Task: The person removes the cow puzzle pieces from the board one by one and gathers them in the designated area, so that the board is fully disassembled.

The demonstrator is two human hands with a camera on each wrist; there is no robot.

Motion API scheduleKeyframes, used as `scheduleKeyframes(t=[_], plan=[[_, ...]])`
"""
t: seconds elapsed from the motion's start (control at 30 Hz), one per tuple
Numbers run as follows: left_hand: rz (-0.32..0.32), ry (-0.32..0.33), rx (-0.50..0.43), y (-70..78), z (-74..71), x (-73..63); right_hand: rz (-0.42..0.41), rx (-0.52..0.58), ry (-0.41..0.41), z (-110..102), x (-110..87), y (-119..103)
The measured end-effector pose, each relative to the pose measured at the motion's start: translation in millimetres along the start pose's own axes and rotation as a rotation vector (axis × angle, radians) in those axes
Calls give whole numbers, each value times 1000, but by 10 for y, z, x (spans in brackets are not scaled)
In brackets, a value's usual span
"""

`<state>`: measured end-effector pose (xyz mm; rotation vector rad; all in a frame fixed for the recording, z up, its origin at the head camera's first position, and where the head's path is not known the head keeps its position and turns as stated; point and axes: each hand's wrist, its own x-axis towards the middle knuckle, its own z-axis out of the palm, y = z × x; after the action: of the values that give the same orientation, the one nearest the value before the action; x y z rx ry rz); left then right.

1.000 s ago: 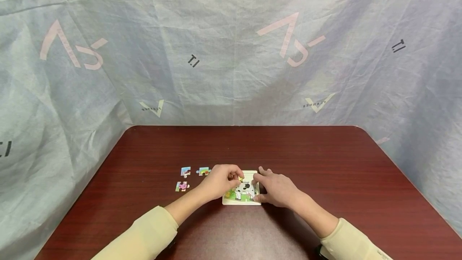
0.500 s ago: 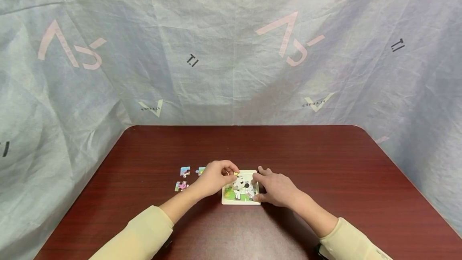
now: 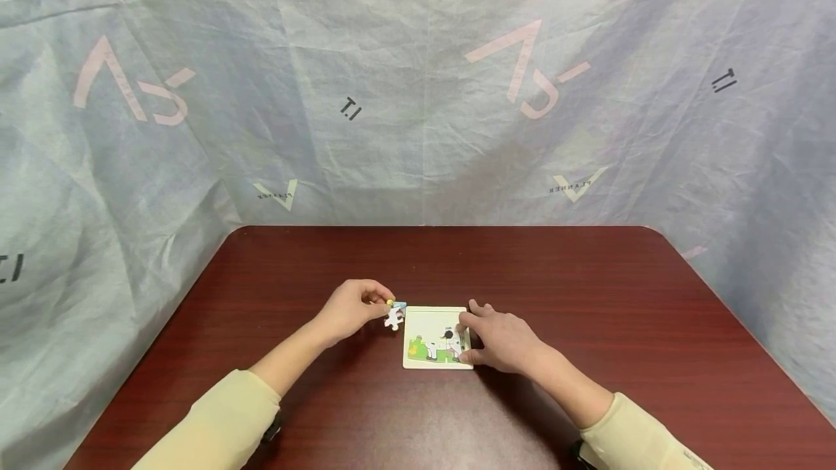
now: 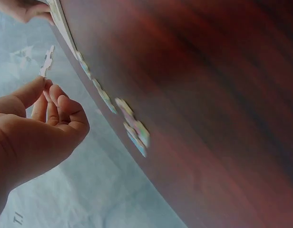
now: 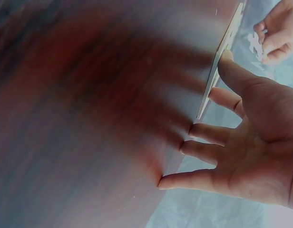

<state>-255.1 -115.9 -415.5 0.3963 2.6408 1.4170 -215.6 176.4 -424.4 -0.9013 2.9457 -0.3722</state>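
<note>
My left hand pinches a white jigsaw puzzle piece between thumb and fingers, off the left side of the puzzle tray. In the left wrist view the pinched piece stands on edge above the fingertips, clear of the table. The pale tray holds several fitted pieces, green along the bottom with part of a black-and-white animal, and bare backing above. My right hand rests at the tray's right edge, thumb and index finger on it. In the right wrist view its other fingers are spread, tips down on the table.
Loose puzzle pieces lie on the dark red table left of the tray, mostly hidden behind my left hand in the head view. A blue-topped piece shows by the tray's upper left corner. Printed grey cloth hangs behind.
My left hand has lifted the white piece out of the tray and moved left with it, uncovering bare backing. A blue-topped piece now shows beside the tray. My right hand stays put.
</note>
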Motion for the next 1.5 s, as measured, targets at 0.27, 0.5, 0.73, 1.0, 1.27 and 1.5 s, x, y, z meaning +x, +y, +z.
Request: scheduleKeyframes(t=[0.27,0.5,0.73,1.0,1.27,1.5], plan=[[-63,6,17,-161,-124,-70,11,5,-9,7,-2,-8],[-81,6,30,-237,-179,-135,7,7,-6,10,-3,-9],[-61,2,93,-282,-214,-143,5,7,3,3,-9,-10],[-87,-20,112,-276,-206,-164,12,11,0,8,-9,-8],[-80,-26,153,-284,-189,-157,21,12,-6,4,-6,-14],[-101,-41,162,-287,-181,-158,19,7,-3,-1,0,-14]])
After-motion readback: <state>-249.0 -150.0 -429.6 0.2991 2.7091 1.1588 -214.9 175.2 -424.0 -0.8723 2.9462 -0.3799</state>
